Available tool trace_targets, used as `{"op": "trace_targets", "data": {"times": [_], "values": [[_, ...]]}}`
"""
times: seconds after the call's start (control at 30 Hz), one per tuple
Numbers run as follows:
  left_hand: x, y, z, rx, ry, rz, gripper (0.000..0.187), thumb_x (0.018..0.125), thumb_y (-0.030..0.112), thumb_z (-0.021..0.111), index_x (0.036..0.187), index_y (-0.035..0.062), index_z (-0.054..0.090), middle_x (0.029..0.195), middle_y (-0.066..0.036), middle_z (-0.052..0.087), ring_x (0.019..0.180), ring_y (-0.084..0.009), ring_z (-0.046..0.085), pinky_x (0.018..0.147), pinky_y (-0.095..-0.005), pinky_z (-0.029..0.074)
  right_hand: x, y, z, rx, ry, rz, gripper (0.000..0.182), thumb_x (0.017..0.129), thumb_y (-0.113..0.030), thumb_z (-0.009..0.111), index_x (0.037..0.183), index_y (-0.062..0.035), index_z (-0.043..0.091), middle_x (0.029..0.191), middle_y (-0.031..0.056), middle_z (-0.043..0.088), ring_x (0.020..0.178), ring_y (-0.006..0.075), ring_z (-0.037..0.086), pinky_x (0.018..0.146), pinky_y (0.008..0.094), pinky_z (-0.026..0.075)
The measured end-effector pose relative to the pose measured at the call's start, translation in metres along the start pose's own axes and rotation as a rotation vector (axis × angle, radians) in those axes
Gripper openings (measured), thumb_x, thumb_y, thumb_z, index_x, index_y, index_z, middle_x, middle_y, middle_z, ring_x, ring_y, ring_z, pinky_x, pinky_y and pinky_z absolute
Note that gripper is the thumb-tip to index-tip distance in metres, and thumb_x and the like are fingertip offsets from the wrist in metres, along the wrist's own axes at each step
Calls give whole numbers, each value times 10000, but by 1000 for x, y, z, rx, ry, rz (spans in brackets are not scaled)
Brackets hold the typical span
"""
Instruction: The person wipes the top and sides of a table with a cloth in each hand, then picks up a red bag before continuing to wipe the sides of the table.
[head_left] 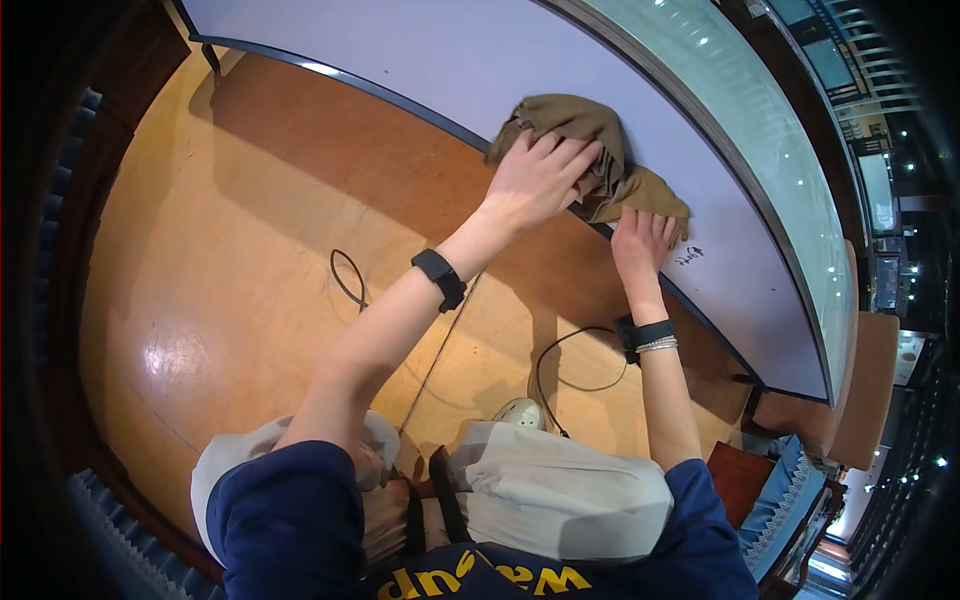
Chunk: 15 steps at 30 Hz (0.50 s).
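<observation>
At the near edge of the white, dark-rimmed table (420,60), a crumpled brown cloth (572,115) stretches edgewise from the half-curled left hand (538,180) to the bent-fingered right hand (643,240), both touching it, grip unclear.

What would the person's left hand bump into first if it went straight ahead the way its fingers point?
The brown cloth, which the left hand already seems to touch. Past its folds, probably the white tabletop, though depth is hard to judge here.
</observation>
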<state>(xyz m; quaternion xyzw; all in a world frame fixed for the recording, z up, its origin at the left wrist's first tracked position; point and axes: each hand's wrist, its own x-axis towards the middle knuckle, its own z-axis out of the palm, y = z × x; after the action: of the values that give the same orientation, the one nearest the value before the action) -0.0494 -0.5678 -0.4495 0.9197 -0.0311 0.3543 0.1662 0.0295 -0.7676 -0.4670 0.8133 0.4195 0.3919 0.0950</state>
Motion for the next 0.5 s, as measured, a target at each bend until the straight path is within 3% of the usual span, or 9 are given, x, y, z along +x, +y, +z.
{"op": "trace_targets", "data": {"times": [0.07, 0.1, 0.2, 0.27, 0.33, 0.5], "values": [[9, 4, -1, -31, 42, -230, 553, 698, 276, 625, 1180, 36, 502, 1144, -146, 498, 1047, -324, 452, 879, -442, 397, -2, 2, 2, 1, -15, 1, 258, 773, -122, 547, 1028, -109, 582, 1130, 51, 529, 1152, 268, 441, 983, 472, 319], [17, 2, -5, -23, 160, -292, 529, 702, 261, 625, 1138, -12, 502, 1190, -190, 471, 1090, -364, 427, 893, -447, 391, -2, 1, 0, 5, -36, 1, 265, 774, -121, 540, 1035, -109, 582, 1133, 50, 530, 1158, 267, 437, 986, 471, 316], [33, -6, -16, 10, 382, -199, 460, 717, 252, 612, 1030, -69, 513, 1218, -248, 426, 1128, -424, 389, 925, -474, 370, -11, 3, 0, 22, -87, 3, 283, 771, -116, 532, 1049, -111, 585, 1143, 47, 530, 1171, 266, 428, 992, 472, 310], [27, -4, -11, 42, 320, -153, 448, 714, 249, 613, 1024, -63, 523, 1215, -242, 427, 1124, -425, 390, 924, -475, 368, -14, 2, 4, 46, -108, 0, 293, 767, -111, 531, 1056, -112, 586, 1149, 44, 529, 1176, 265, 424, 994, 473, 308], [14, 2, -5, 83, 234, -100, 426, 705, 237, 612, 1020, -42, 546, 1202, -220, 430, 1123, -406, 394, 901, -463, 378, -17, 0, 7, 7, -59, -46, 298, 762, -111, 557, 1059, -85, 570, 1112, 94, 522, 1128, 300, 452, 984, 473, 318], [7, 4, -4, 45, 160, -162, 445, 698, 251, 622, 1040, -24, 553, 1200, -194, 426, 1119, -365, 397, 884, -438, 387, -25, -4, 19, 32, -51, -22, 313, 767, -112, 543, 1078, -109, 580, 1137, 59, 524, 1147, 279, 439, 991, 478, 309]]}}
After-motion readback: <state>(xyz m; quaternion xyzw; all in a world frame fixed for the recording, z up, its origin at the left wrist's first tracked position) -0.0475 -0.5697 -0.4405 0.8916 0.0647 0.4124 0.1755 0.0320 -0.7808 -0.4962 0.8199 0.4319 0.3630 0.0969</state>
